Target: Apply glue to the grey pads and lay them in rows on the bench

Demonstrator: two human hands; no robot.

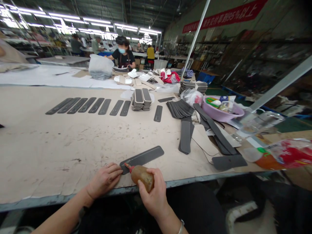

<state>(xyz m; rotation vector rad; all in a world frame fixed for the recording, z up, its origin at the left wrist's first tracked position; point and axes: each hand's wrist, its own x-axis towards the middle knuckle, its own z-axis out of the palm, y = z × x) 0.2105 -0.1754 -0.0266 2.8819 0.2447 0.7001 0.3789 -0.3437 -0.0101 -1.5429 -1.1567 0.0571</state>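
Observation:
My right hand [154, 193] is wrapped round a squeeze bottle [142, 177] of amber liquid, probably glue. The bottle tilts to the left, and its red nozzle points down at the left end of a dark grey rounded strip [146, 156]. A thin shiny line runs along part of that strip. My left hand [106, 178] lies on the table with its fingers stretched out, the fingertips touching the strip's left end. Farther off, a row of similar grey strips [90, 105] lies side by side, some with shiny lines on them.
Stacked pale-edged pieces [141, 99] stand mid-table. To the right are fanned grey strips [180, 108], longer grey pieces [185, 136], a pink basin [223, 110] and a clear jar [264, 122]. The table edge [180, 183] runs close to me. Across the table sits a person [123, 57].

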